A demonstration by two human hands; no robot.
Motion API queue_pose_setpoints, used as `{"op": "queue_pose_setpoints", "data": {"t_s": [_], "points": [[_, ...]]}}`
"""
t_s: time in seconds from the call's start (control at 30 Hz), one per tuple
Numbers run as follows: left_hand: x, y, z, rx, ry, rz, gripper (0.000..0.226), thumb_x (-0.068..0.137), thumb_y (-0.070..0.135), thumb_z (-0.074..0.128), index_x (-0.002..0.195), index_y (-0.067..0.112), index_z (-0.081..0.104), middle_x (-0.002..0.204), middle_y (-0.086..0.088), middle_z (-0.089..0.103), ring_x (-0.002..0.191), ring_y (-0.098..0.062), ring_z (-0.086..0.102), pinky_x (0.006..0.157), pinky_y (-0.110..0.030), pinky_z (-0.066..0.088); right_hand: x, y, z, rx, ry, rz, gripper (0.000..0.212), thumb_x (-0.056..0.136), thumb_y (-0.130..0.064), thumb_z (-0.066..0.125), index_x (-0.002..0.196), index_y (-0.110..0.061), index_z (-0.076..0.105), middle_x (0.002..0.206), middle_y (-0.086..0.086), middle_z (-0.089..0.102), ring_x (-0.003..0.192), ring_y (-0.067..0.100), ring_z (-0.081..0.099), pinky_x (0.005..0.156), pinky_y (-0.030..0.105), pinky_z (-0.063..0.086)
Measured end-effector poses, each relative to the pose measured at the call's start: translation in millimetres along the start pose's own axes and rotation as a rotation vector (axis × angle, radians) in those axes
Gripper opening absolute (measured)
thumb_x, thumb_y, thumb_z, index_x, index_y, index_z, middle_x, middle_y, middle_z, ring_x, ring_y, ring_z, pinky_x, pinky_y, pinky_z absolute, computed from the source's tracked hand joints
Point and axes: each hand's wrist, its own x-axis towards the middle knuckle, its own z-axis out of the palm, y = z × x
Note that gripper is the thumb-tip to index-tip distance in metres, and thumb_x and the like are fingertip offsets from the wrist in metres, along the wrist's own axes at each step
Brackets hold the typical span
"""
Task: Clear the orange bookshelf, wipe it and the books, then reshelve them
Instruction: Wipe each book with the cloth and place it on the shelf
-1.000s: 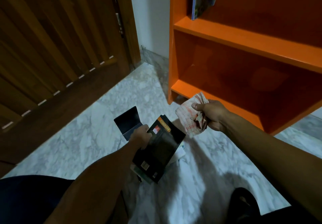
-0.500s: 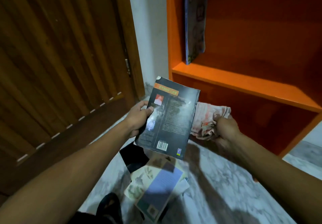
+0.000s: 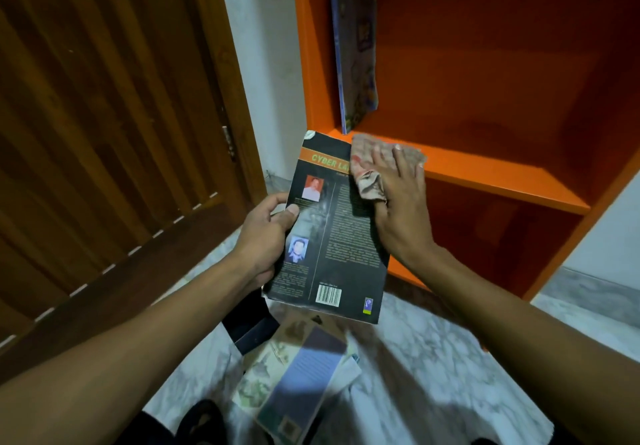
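R hand (image 3: pixel 398 202) fingers lie flat, spread, pressing the crumpled pink-white cloth (image 3: pixel 374 167) on the black paperback book w/ orange title band (image 3: pixel 329 226), top-right corner. L hand (image 3: pixel 266 233) grips the book's left edge, thumb on cover. Best: wipe top-to-barcode w/ firm L support. Beyond fingertips: orange wooden bookshelf (image 3: pixel 502 174), one book upright (image 3: pixel 356 60).
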Motion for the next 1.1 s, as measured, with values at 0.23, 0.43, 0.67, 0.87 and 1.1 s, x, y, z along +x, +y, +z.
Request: {"op": "queue_pose_setpoints", "data": {"t_s": [0.23, 0.43, 0.67, 0.87, 1.1], "points": [[24, -2, -3, -0.087, 0.203, -0.04, 0.014, 0.104, 0.015, 0.051, 0.1, 0.019, 0.064, 0.099, -0.013, 0.072, 0.082, -0.027, 0.069, 0.076, -0.047, 0.059, -62, 7, 23, 0.002, -0.285, -0.285, 0.057, 0.084, -0.01, 0.038, 0.139, -0.014, 0.053, 0.15, 0.004, 0.048, 0.149, 0.02, 0.024, 0.123, 0.053, 0.006], [35, 4, -27, -0.113, 0.31, -0.023, 0.016, 0.105, 0.014, 0.049, 0.097, 0.02, 0.061, 0.101, -0.011, 0.071, 0.084, -0.027, 0.07, 0.084, -0.053, 0.059, -102, 10, 28, 0.063, -0.525, -0.37, 0.048, 0.085, -0.018, 0.036, 0.124, -0.014, 0.064, 0.135, 0.005, 0.062, 0.14, 0.018, 0.041, 0.12, 0.047, 0.019], [27, -6, -38, 0.087, 0.332, 0.001, 0.015, 0.104, 0.021, 0.052, 0.093, 0.024, 0.062, 0.097, -0.011, 0.073, 0.09, -0.03, 0.072, 0.086, -0.053, 0.058, -65, 4, 25, 0.42, -0.315, 0.154, 0.023, 0.098, -0.012, 0.041, 0.106, -0.024, 0.059, 0.073, -0.008, 0.063, 0.061, 0.002, 0.057, 0.059, 0.03, 0.047], [10, -19, -16, 0.167, 0.152, 0.0, 0.013, 0.104, 0.019, 0.05, 0.101, 0.012, 0.06, 0.088, -0.011, 0.073, 0.069, -0.016, 0.072, 0.061, -0.03, 0.057, 4, -7, 4, 0.555, 0.139, 0.421, 0.02, 0.097, -0.021, 0.043, 0.11, -0.023, 0.059, 0.1, -0.001, 0.068, 0.091, 0.019, 0.064, 0.078, 0.056, 0.053], [6, -20, 24, 0.026, 0.052, 0.002, 0.017, 0.104, 0.017, 0.051, 0.089, 0.016, 0.06, 0.076, -0.006, 0.071, 0.063, -0.017, 0.069, 0.056, -0.028, 0.052, -1, -22, 28, 0.042, -0.045, 0.079, 0.065, 0.087, -0.006, 0.042, 0.15, -0.018, 0.037, 0.156, 0.007, 0.037, 0.149, 0.02, 0.022, 0.124, 0.044, 0.0]]}}
